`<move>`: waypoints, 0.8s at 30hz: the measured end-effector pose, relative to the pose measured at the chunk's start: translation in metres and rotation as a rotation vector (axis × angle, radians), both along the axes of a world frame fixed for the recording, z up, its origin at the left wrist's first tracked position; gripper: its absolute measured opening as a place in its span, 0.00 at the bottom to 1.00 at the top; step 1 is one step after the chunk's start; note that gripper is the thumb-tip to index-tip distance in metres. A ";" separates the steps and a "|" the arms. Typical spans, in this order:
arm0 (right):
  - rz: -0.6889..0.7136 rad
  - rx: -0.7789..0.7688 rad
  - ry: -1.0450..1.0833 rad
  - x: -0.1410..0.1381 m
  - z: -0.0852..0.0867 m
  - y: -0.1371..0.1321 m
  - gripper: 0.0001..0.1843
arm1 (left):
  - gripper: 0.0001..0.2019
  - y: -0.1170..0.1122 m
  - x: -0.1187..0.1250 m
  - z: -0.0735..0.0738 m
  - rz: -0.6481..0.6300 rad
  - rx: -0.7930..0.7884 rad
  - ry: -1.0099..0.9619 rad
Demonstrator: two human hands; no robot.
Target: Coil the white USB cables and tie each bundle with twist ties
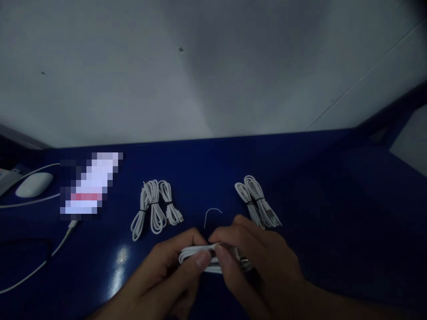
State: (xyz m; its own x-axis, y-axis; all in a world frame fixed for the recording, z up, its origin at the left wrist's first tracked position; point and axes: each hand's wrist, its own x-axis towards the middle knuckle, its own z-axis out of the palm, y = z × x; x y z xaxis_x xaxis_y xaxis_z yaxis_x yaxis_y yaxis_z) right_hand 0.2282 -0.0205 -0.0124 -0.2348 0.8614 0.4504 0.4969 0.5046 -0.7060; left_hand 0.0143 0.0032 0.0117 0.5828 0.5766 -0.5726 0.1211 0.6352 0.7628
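Over a blue table (316,200) below a grey wall (133,66), fingers (201,259) pinch cable (191,253).

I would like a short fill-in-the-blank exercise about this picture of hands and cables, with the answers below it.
The left hand and the right hand together hold a coiled cable that is ____.
The table is dark ____.
The mouse lies at the table's far ____ side.
The thin bent wire lies ____ the left bundles and the right bundles.
Missing words: white; blue; left; between.
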 end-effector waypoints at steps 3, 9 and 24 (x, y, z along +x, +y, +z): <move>0.035 0.136 -0.017 -0.001 -0.005 0.005 0.08 | 0.24 0.000 -0.001 -0.003 -0.037 -0.056 -0.006; -0.088 0.349 -0.102 -0.006 -0.012 0.010 0.16 | 0.24 0.003 -0.003 -0.008 -0.132 -0.150 -0.094; -0.073 0.247 -0.021 -0.006 -0.011 0.009 0.18 | 0.31 -0.001 -0.001 0.000 -0.130 0.056 0.133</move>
